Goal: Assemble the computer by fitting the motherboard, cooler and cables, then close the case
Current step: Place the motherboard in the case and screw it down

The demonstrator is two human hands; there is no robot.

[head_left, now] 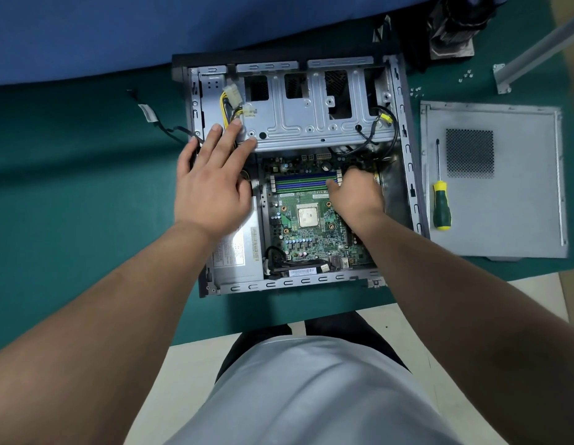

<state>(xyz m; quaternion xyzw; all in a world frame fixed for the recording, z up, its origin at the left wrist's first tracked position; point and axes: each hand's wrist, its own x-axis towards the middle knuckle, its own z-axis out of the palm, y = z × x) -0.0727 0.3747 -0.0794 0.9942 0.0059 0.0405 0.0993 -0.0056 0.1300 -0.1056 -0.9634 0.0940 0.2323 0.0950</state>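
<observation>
The motherboard (311,216) lies flat inside the open case (407,149), which rests on its side near the middle of the table (70,203), reaching almost to the near edge. The bare processor (308,217) sits at the board's middle, with no cooler on it, and the blue and green memory slots (301,181) run across the board just beyond it. The right hand (356,191) is down on the board's far right part, its thumb lying on the end of the memory slots and its fingers curled downward among the black cables (381,136) there; whether they grip anything cannot be told, because the fingertips are hidden. The left hand (211,181) lies spread with straight fingers over the case's left wall, its fingertips touching the grey drive cage (311,114) beside the yellow and black power cables (229,107) with their white plugs. The power supply (237,248) fills the case's near left corner, partly under the left wrist. A loose black cable (163,123) with a white tag lies on the table left of the case. The side panel (503,203) lies flat at the table's right edge, with a green and yellow screwdriver (441,200) on its left part. Small screws (465,75) are scattered toward the far right corner, near a dark object (452,24) that is hard to make out.
</observation>
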